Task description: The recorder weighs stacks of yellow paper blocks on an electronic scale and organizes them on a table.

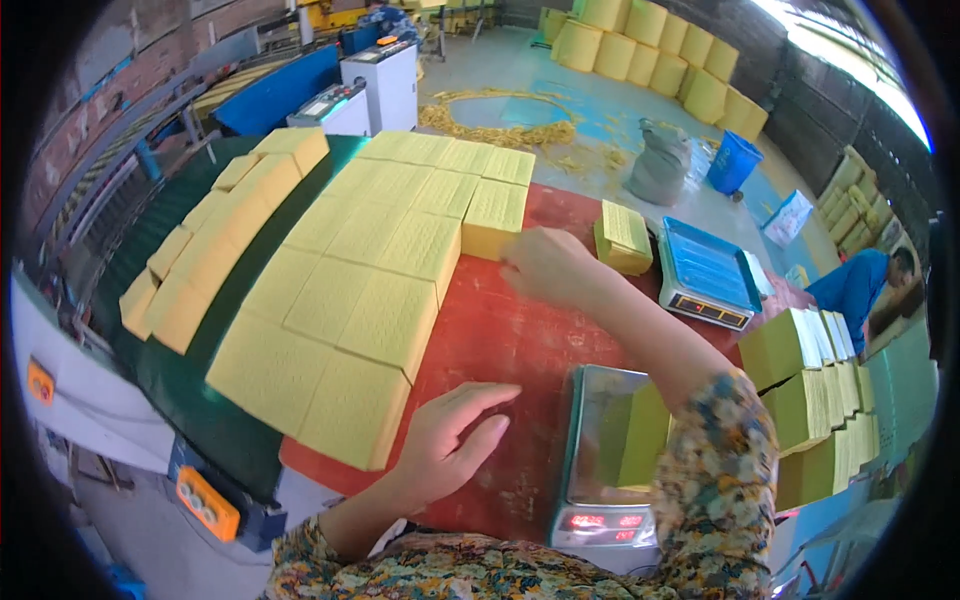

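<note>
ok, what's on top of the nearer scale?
A yellow stack sits on the nearer scale. The right sleeve covers the stack's right side; whatever else lies behind that sleeve can't be seen.

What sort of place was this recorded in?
Probably a small factory or workshop handling paper-like goods: yellow stacks fill much of a red table, a scale with a blue tray stands beside them, and large yellow bundles are piled at the back.

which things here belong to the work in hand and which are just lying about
Likely in the work:
yellow paper stacks, near the right hand
red tabletop, under the left hand
digital scale bearing a yellow block

Likely just lying about:
blue bin
grey sack
yellow floor scraps
</note>
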Tool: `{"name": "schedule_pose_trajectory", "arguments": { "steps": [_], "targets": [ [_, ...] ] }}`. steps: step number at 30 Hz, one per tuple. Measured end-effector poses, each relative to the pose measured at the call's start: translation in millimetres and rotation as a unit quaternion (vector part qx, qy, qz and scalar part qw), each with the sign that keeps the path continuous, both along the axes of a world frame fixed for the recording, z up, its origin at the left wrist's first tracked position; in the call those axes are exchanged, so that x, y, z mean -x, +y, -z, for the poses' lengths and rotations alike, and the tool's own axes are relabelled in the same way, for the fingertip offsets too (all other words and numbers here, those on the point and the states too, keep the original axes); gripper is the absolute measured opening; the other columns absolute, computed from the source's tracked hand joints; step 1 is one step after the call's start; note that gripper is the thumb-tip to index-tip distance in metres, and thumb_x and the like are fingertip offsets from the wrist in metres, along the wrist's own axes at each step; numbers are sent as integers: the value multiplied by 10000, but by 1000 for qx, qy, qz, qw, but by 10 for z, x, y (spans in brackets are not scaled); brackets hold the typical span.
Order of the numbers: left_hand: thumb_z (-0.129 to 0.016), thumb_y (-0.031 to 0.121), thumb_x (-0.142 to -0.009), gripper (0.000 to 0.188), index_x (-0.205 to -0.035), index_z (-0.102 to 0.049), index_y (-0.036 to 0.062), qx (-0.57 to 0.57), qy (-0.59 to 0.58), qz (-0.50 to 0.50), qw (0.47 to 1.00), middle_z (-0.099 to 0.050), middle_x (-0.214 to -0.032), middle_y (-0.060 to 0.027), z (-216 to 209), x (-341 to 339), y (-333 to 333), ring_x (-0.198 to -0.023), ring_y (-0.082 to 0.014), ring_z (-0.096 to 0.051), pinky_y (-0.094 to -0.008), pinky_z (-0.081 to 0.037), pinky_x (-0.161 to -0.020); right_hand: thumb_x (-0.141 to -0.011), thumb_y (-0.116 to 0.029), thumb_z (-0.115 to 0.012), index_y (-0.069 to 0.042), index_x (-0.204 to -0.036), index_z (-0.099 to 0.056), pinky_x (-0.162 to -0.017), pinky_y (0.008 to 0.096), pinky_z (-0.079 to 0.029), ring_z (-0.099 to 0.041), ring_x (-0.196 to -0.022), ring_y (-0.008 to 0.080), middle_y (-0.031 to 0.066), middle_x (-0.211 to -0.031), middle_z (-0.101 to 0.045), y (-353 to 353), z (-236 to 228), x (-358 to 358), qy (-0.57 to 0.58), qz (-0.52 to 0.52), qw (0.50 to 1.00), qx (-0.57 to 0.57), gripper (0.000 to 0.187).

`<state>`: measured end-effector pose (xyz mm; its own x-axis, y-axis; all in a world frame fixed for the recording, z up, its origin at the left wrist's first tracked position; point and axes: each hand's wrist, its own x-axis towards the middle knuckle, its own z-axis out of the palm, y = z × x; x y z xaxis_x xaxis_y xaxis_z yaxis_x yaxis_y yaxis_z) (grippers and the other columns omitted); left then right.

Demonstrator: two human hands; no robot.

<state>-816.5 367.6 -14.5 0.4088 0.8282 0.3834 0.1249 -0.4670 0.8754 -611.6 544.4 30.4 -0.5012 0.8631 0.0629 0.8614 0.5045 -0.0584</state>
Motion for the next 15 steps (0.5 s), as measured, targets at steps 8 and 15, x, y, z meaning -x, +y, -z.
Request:
{"name": "schedule_pose_trajectory", "arguments": {
  "steps": [8, 15],
  "targets": [
    [-598, 64, -929, 222, -1128, -654, -18, -36, 7, -80, 996, -703, -1025, -168, 11, 437, 1049, -934, -268, -694, -358, -537, -845, -877, -178, -551, -53, -955, -714, -836, 458, -533, -655, -969, 359, 170, -994, -692, 1843, 1159, 36, 201, 151, 962, -102, 220],
    [-662, 132, -887, 328, -1156, -628, -52, -172, 189, -103, 961, -646, -1196, -197, 645, -103, 2891, -1090, -324, -639, -400, -514, -932, -832, -131, -603, -60, -1014, -699, -874, 451, -518, -635, -1018, 355, 164, -1056, -684, 2497, 1589, -77, 235, 167, 935, -207, 218]
  ]
}}
